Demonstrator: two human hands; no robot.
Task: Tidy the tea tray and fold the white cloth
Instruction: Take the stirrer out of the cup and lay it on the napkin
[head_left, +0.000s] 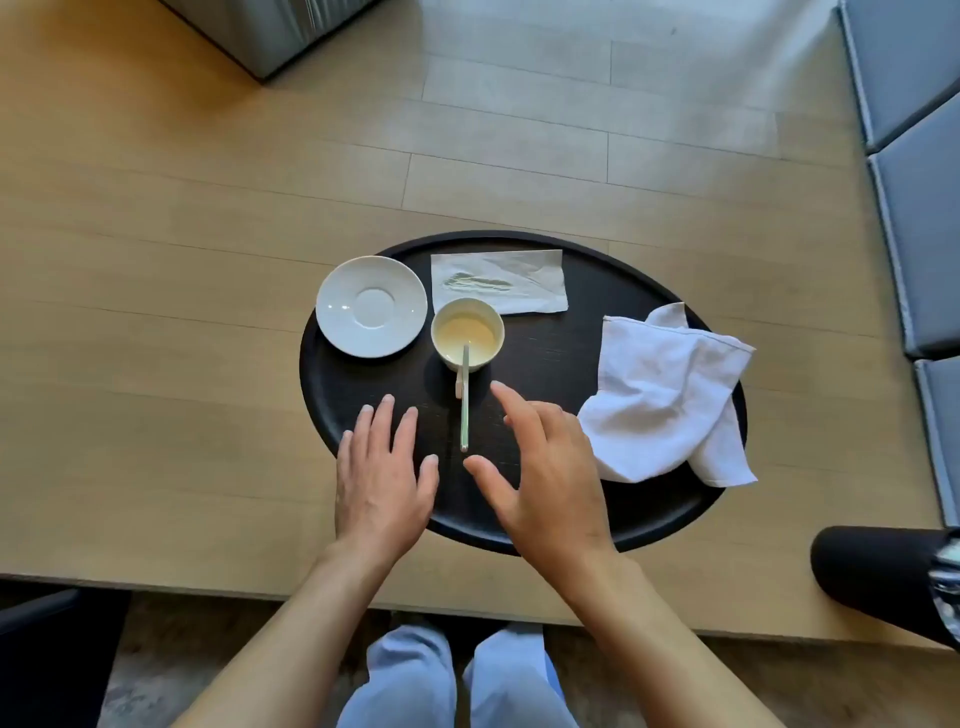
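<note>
Hands hover over the near part of the dark oval tray (649, 525) on the bench (156, 312); the left hand (382, 478) lies palm down, fingers spread, holding nothing; the right hand (545, 467) is open, thumb and fingers apart beside the spoon (465, 405), seemingly not touching it; one cup (467, 332) holds the spoon, one saucer (371, 306) left of the cup, one paper napkin (498, 280) behind it, one white cloth (670, 395) crumpled to its right.

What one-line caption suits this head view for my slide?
Both open hands, left and right, flank a spoon in a white cup.
</note>
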